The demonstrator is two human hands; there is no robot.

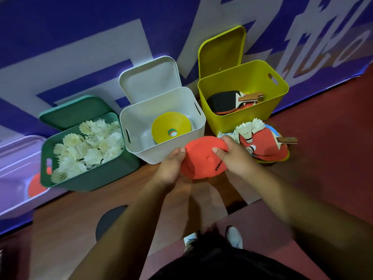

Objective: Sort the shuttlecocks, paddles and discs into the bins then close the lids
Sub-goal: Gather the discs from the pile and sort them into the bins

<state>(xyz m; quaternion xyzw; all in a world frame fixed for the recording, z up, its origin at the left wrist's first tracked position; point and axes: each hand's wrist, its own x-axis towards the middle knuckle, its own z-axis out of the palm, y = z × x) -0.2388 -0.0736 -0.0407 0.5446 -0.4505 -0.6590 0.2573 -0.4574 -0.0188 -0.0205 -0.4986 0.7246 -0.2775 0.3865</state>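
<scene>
Just in front of white bin (141, 142), left hand (171, 164) and right hand (234, 156) both pinched a bent red disc (201, 160) at opposite edges. Yellow disc (171, 122) lay inside that bin; mixed pile (264, 144) sat right of it. Risk: flexed disc could spring free on release, bouncing off the bin's near wall.

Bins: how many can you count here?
4: a lavender bin cut off far left, then green bin, white bin in the middle, yellow bin at right. More may lie off-frame.
</scene>
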